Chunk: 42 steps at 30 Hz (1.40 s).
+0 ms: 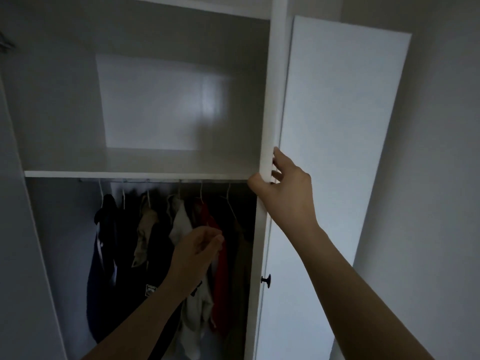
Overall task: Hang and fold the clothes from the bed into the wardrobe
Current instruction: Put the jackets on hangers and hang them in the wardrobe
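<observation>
Our right hand (283, 193) clasps the near edge of the white wardrobe door (337, 126), thumb on the inner side and fingers on the outer, above a dark knob (266, 280). Our left hand (198, 252), fingers curled (whether it pinches anything we cannot tell), is before the clothes (145, 229) hanging on white hangers (230, 201) from the rail (145, 181) under a shelf (135, 174).

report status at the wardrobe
Right hand grips wardrobe door edge. Left hand curled before hanging clothes, hold unclear. Nothing seen in the way.
</observation>
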Each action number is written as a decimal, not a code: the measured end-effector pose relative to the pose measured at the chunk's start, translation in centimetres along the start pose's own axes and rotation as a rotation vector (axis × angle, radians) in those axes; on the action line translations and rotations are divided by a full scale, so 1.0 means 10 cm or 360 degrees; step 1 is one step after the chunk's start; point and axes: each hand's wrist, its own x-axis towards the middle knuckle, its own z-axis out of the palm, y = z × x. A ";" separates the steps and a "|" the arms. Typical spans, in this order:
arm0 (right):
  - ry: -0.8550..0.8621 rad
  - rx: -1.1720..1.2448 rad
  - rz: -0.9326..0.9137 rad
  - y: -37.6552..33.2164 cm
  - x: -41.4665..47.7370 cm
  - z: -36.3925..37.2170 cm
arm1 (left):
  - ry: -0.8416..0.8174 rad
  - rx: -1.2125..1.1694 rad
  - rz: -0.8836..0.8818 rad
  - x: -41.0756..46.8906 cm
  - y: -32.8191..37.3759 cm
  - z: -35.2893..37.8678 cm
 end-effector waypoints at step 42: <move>0.0366 -0.0012 0.0302 0.54 -0.44 -1.85 | -0.0111 0.0180 0.0148 -0.67 0.95 1.36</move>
